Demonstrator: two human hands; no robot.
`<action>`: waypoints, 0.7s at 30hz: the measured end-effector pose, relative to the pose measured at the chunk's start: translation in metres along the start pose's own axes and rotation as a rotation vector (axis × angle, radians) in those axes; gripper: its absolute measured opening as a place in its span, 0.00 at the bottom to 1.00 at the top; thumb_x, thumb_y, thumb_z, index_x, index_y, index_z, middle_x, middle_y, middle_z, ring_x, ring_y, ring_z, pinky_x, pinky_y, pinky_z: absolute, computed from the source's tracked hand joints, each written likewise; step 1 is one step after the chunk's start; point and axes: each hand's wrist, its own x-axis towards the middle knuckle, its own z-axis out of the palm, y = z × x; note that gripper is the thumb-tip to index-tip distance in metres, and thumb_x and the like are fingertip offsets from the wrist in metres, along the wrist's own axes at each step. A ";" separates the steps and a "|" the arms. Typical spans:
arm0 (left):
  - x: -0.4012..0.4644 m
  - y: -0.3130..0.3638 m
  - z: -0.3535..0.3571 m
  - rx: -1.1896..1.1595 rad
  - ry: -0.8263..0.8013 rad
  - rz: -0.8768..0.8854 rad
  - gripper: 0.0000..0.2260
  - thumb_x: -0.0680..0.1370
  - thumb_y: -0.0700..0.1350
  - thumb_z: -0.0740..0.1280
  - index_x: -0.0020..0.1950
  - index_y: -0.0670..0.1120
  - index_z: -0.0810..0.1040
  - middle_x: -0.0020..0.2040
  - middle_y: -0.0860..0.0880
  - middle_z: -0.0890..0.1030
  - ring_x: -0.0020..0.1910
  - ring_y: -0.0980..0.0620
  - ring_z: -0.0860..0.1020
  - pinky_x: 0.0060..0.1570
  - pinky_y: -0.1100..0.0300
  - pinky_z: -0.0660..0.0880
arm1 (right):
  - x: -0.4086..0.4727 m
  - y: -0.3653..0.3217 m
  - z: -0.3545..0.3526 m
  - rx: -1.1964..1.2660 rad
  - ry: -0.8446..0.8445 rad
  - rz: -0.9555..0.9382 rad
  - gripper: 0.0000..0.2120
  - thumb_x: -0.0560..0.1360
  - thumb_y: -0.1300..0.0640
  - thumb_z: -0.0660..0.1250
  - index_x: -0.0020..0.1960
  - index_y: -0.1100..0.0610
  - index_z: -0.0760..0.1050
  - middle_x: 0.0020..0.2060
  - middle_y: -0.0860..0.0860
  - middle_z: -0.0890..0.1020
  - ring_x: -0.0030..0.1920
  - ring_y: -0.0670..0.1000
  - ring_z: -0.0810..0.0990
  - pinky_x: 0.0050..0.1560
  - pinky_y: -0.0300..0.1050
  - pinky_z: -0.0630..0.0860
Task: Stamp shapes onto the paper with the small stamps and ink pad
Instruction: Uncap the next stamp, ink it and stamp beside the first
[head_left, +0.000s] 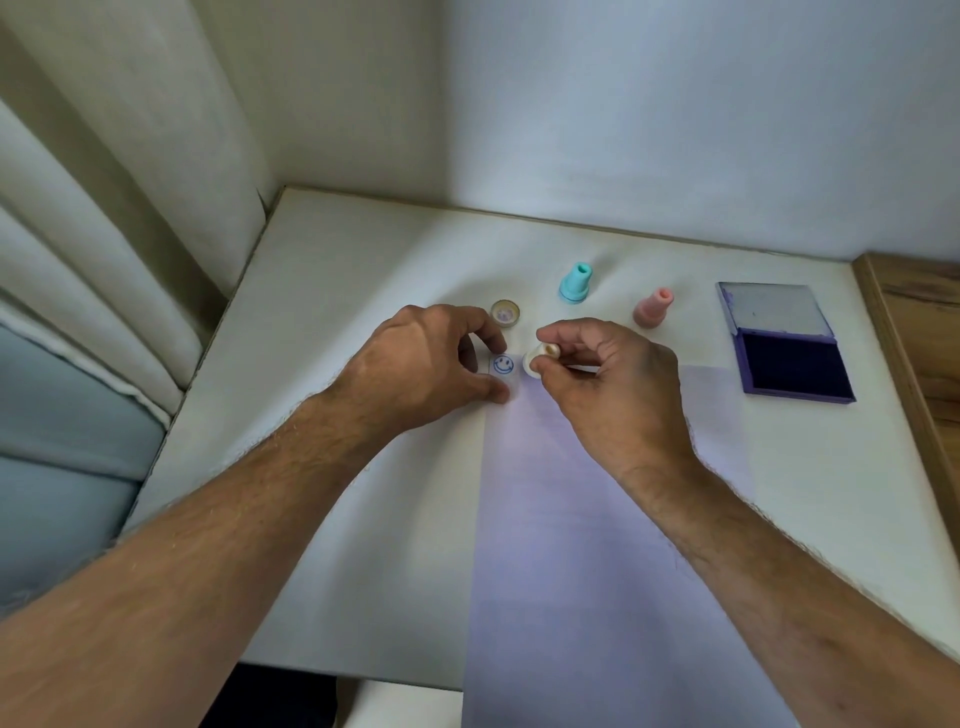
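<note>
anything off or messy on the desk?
Nothing stands out. Smiley print looks clean on the paper, teal stamp and pink stamp stand upright, ink pad lies open, no spills.

A home room is suggested, most likely a bedroom or living room corner used for craft. A small white table (363, 270) is pushed into a corner formed by plain white walls (675, 104). Long cream curtains (104, 182) are hung down the left side, and a grey-blue cushioned surface (62, 467), perhaps a sofa or bed, is seen below them. A wooden panel (924, 322) is set along the table's right edge. Toy-like plastic stamps (574, 283) and an open ink pad (784, 345) are laid out on the table, as for a household pastime.
</note>
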 end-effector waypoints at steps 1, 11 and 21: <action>0.000 0.000 0.000 -0.003 -0.002 0.000 0.14 0.67 0.56 0.78 0.51 0.58 0.81 0.37 0.56 0.80 0.38 0.58 0.77 0.37 0.62 0.68 | 0.000 0.000 0.000 -0.007 0.003 -0.007 0.12 0.72 0.56 0.75 0.55 0.52 0.82 0.47 0.46 0.86 0.45 0.41 0.83 0.48 0.25 0.74; 0.002 0.000 -0.002 -0.029 -0.021 -0.006 0.15 0.66 0.56 0.79 0.50 0.58 0.81 0.37 0.56 0.80 0.38 0.57 0.76 0.36 0.62 0.68 | 0.001 0.001 0.000 -0.014 0.000 -0.026 0.13 0.71 0.55 0.75 0.56 0.52 0.82 0.47 0.46 0.86 0.45 0.42 0.83 0.48 0.25 0.73; 0.002 0.000 -0.003 -0.039 -0.023 0.002 0.15 0.66 0.55 0.79 0.50 0.57 0.81 0.36 0.56 0.80 0.36 0.60 0.75 0.35 0.62 0.67 | 0.002 0.001 0.000 -0.037 -0.008 -0.084 0.13 0.70 0.57 0.76 0.55 0.55 0.83 0.47 0.49 0.86 0.45 0.43 0.84 0.50 0.31 0.77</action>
